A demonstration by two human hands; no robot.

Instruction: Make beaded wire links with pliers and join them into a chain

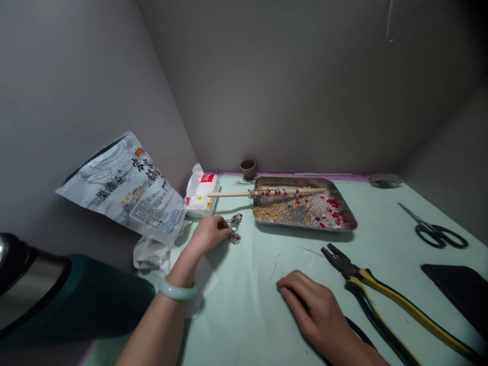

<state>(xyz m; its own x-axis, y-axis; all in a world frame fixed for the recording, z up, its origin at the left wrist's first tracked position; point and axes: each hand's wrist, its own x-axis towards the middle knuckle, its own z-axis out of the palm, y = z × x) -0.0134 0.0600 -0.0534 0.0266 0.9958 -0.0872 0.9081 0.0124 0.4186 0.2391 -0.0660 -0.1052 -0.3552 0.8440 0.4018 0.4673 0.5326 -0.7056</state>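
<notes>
My left hand, below a pale green bangle, pinches the edge of a small beaded wire ornament with red beads. The ornament is at the table surface, left of the metal tray. My right hand rests on the table with its fingers curled and the thumb against the forefinger; whatever they might hold is hidden. Just beyond its fingertips lies a thin wire. Pliers with yellow and green handles lie to its right, jaws pointing away from me.
A metal tray holds gold, clear and red beads; a wooden stick wound with red beads lies across it. Scissors lie at right. A tissue pack, snack pouch, dark bottle and small cup stand around.
</notes>
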